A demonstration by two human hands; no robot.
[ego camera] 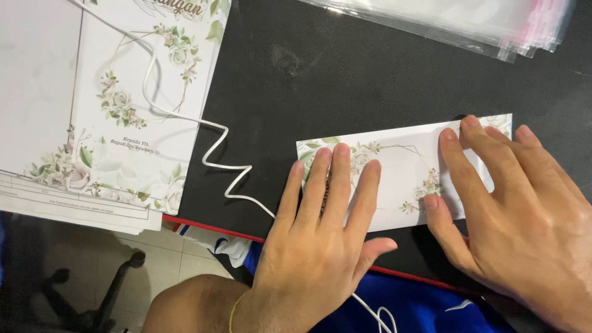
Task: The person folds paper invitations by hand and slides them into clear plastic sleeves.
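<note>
One folded card point(394, 176), white with a flower wreath printed on it, lies flat on the black worktop point(345, 80), close to the near edge, where a red strip runs along the rim; both hands press on it. The left hand point(320, 240) lies palm down on the card's left half, its fingers point(342, 179) straight and slightly spread, gripping nothing; the right hand point(524, 209) covers the right half, fingers point(478, 154) flat and close together, thumb along the card's lower edge, also closed on nothing (only pressing). The card's top edge and its left end are bare, with open black worktop beyond them toward the far side.

To the left, well apart from the card, sits one stack of flat printed sheets point(111, 105) with the same flower pattern, its lower corner hanging over the worktop edge; one white cable point(216, 154) snakes across that stack and the worktop, passing just beside the left hand and under its wrist. At the far right corner lies one pile of clear plastic sleeves point(493, 24), well clear of both hands. Below the edge show blue cloth point(419, 308) and a tiled floor point(160, 253).
</note>
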